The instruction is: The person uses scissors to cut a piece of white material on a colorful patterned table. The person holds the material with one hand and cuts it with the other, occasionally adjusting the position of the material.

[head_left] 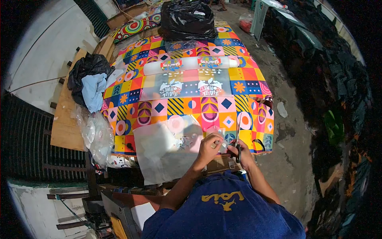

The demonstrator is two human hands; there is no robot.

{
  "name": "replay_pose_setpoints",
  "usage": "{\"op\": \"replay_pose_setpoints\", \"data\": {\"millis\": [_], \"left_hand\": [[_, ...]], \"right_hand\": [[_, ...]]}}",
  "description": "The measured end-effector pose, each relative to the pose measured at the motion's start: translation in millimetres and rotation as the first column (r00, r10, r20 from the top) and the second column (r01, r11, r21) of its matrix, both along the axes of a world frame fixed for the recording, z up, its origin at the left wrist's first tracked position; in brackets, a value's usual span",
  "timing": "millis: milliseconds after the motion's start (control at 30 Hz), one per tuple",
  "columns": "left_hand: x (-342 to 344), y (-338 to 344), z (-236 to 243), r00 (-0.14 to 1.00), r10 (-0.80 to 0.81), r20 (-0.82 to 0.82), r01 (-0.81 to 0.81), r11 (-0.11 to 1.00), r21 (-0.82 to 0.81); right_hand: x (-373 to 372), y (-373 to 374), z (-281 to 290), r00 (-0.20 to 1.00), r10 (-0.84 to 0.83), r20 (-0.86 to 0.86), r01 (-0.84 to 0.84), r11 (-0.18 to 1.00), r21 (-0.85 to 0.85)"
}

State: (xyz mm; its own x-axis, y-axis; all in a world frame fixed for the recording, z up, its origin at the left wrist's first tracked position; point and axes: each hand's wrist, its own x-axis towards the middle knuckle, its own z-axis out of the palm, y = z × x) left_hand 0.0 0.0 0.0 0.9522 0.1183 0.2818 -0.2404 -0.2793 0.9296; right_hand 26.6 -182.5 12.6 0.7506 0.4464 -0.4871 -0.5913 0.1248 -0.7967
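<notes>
Scissor handles (238,155) are black — the cloth (227,104) geometric, multicoloured.

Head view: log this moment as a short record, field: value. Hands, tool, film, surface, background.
left hand: curled beside a clear printed film; exact grip unclear
right hand: holding scissors, blades pointing away from the person
film roll: white, lying across the table, printed length on its near side
frosted sheet: left of hands, past near edge
cover: multicoloured geometric
far end: black bag
</notes>
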Motion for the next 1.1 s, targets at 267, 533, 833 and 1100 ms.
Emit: {"op": "replay_pose_setpoints", "data": {"millis": [267,533,833,1100], "left_hand": [[-3.1,8.1,17.3,0.990,-0.135,0.046,0.141,0.970,-0.200],[-5.1,22.8,6.1,0.947,-0.320,0.030,0.311,0.887,-0.342],[-20.1,14.4,20.5,0.942,-0.214,-0.259,-0.071,0.627,-0.776],[-31.5,11.0,38.6,0.955,-0.143,-0.261,-0.060,0.765,-0.641]], "right_hand": [[-8.2,11.6,0.6,0.914,-0.130,0.383,0.130,0.991,0.027],[-16.8,12.0,26.7,0.885,0.065,0.462,-0.048,0.998,-0.049],[-27.6,28.6,29.8,0.899,-0.073,0.431,0.082,0.997,-0.003],[-30.1,32.8,30.2,0.852,-0.070,0.518,0.116,0.992,-0.057]]}}
